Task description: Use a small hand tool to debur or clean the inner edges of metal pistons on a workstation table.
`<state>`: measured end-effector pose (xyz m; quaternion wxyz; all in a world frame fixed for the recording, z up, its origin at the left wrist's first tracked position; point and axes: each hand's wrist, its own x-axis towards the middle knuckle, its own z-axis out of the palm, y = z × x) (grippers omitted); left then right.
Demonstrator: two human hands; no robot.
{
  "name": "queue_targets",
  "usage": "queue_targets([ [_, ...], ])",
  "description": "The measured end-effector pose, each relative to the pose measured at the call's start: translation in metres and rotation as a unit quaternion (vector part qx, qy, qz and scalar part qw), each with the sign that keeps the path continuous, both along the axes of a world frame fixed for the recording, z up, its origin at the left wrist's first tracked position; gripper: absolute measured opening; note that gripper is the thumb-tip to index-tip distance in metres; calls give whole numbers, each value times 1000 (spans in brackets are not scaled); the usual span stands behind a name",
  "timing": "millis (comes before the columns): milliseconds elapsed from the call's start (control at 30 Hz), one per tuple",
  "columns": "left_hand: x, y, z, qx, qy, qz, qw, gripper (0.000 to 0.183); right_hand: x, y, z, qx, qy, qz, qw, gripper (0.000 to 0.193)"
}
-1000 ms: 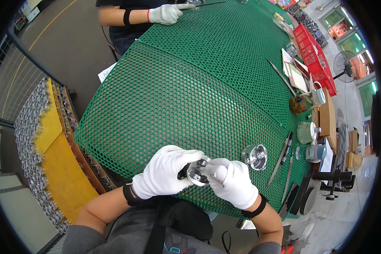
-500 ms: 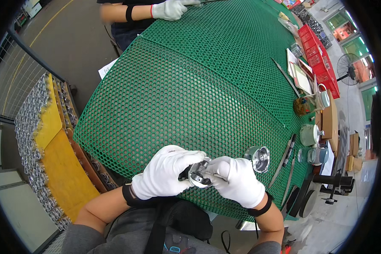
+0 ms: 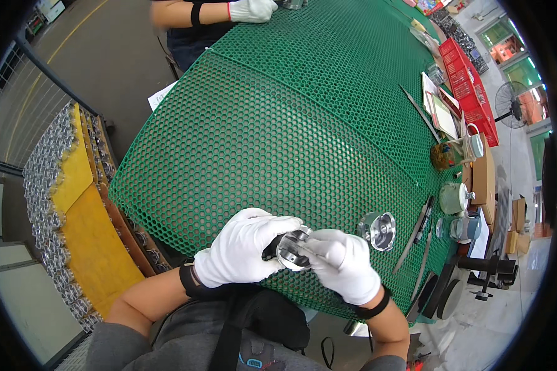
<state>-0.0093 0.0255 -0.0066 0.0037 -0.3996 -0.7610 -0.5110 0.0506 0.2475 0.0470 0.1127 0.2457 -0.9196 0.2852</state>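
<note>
Both my hands wear white gloves and meet low over the front of the green mat. My left hand (image 3: 240, 248) is wrapped round a shiny metal piston (image 3: 294, 253), its hollow side turned up toward me. My right hand (image 3: 343, 263) is closed, thumb and fingers pinched together at the piston's open side. Whatever lies between those fingertips is too small and hidden to make out. Just beyond the right hand, a second piston (image 3: 377, 231) rests on the mat with its hollow inside showing.
Green honeycomb matting (image 3: 241, 142) covers the table. Files (image 3: 413, 238), glass jars (image 3: 455, 198), a notebook (image 3: 439, 111) and red crates (image 3: 467, 93) line the right side. Stacked metal parts (image 3: 49, 204) with yellow sheets stand at left. A co-worker's gloved hand (image 3: 252, 10) is across the table.
My right hand has shifted slightly at the piston, which stays in my left hand. The co-worker's hand has moved slightly, and a round metal part now shows beside it.
</note>
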Motion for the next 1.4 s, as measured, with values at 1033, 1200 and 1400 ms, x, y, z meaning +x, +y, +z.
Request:
queue_targets([
  [1033, 0, -1, -1, 3, -6, -6, 1000, 78, 5, -5, -16, 130, 106, -6, 986, 32],
  [1200, -1, 1, -2, 13, 12, -22, 1000, 85, 1, 1, -1, 11, 11, 19, 1000, 33],
  [1400, -3, -5, 3, -27, -3, -23, 999, 82, 29, 19, 18, -193, 1, -95, 977, 30],
])
